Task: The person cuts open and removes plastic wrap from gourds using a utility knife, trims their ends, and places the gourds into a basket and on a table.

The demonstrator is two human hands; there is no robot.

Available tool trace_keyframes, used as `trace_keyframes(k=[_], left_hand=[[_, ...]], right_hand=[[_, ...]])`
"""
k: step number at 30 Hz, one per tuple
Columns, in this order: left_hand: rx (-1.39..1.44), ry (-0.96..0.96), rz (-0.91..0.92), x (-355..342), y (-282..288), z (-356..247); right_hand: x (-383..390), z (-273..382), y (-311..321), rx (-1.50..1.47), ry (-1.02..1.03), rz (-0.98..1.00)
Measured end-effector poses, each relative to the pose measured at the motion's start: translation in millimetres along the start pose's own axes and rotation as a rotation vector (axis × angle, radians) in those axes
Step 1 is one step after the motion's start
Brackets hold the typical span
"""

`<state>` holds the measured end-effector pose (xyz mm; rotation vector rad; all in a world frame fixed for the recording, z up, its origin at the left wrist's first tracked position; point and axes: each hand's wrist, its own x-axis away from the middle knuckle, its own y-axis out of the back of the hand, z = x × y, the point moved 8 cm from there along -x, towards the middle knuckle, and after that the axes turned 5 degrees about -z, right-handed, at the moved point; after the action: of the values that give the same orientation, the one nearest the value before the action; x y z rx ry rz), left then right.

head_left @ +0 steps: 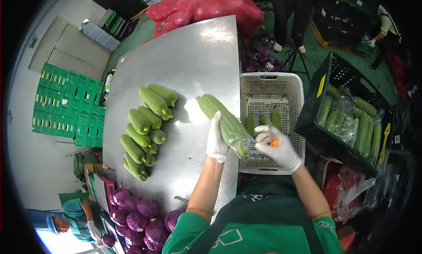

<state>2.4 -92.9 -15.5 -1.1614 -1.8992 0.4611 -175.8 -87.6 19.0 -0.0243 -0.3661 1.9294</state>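
My gloved left hand grips a long pale green squash in a clear plastic bag, held tilted at the steel table's right edge. My gloved right hand is curled around a small orange object beside the bag's lower end, over a white perforated crate with a few squashes inside. On the steel table, left of my hands, lies a pile of unbagged squashes. To the right, a black crate holds several squashes, some visibly bagged.
Purple cabbages sit at the lower left, near a co-worker. Red mesh sacks lie beyond the table. Green crates stand stacked left. Two people and a tripod are at the upper right.
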Motion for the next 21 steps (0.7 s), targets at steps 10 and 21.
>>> trace_keyframes(k=[10, 21], left_hand=[[-0.092, 0.004, -0.095, -31.1, 99.4, 19.8], [-1.565, -0.861, -0.176, 103.5, 60.0, 5.0]], right_hand=[[-15.2, -85.2, -40.4, 0.222, 0.085, -0.192], [2.2, -88.3, -71.9, 0.672, 0.325, 0.013]])
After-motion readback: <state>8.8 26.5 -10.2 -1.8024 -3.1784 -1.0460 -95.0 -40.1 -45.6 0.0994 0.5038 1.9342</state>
